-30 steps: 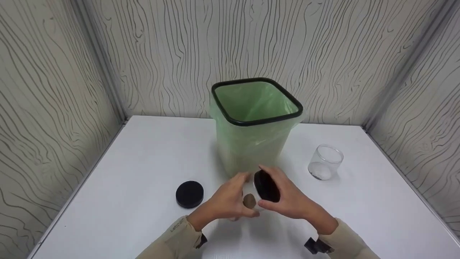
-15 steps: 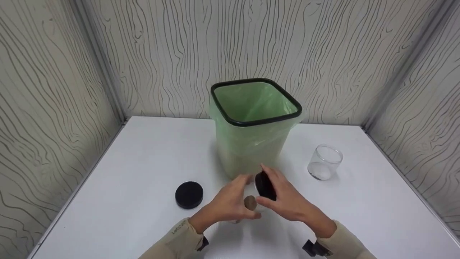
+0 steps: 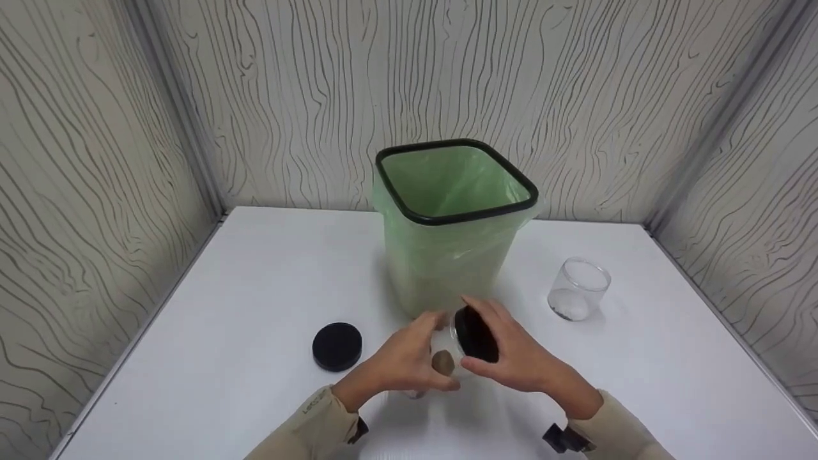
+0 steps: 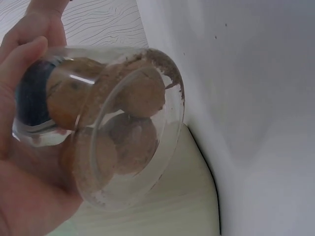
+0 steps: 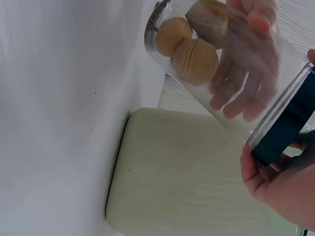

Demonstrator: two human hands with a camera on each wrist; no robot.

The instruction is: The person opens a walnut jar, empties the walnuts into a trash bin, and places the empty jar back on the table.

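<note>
My left hand (image 3: 409, 358) is wrapped round the side of a clear jar (image 4: 170, 118) that is held tilted in the air in front of the bin. Inside the jar, several walnuts (image 5: 196, 61) lie toward its base, with brown crumbs near the base rim. A black lid (image 3: 474, 335) covers the jar's mouth, facing right. My right hand (image 3: 521, 358) grips this lid by its edge between thumb and fingers. Whether the lid is tight or loose cannot be seen.
A bin (image 3: 447, 255) with a green liner and black rim stands just behind the hands. Another black lid (image 3: 337, 345) lies on the white table (image 3: 255, 275) to the left. At the right stands an open clear jar (image 3: 578, 289) with small bits at its bottom.
My right hand on the lid has tilted slightly and come back. The jar and left hand stay in nearly the same place.
</note>
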